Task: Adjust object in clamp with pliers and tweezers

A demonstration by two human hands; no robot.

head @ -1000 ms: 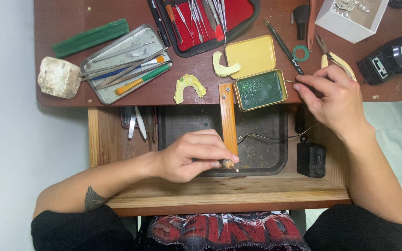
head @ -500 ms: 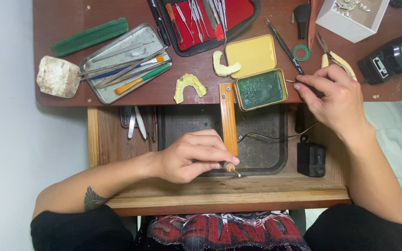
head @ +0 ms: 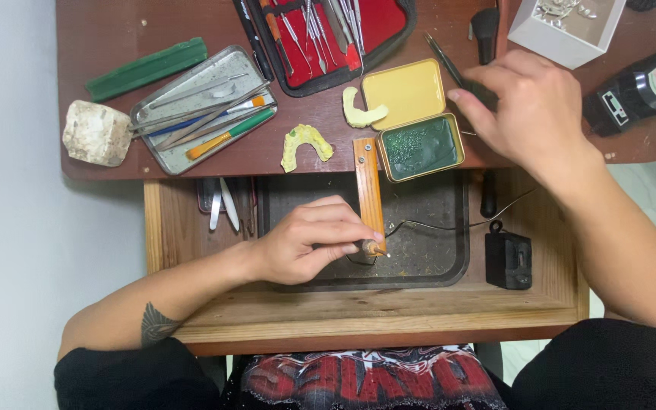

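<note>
A dark wooden counter (head: pixel 115 156) sits above an open drawer (head: pixel 358 311). The left hand (head: pixel 309 247) pinches a small piece (head: pixel 372 247); the right hand (head: pixel 529 106), fingers loose, hovers over the tools.

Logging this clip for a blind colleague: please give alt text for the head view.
Seen from above, the left hand pinches a small tipped tool against a wooden bench peg over a dark tray, while the right hand reaches beside an open yellow tin of green wax.

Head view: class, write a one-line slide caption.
Left hand holds a small tool against a wooden bench peg while right hand reaches beside an open green-filled tin.
</note>
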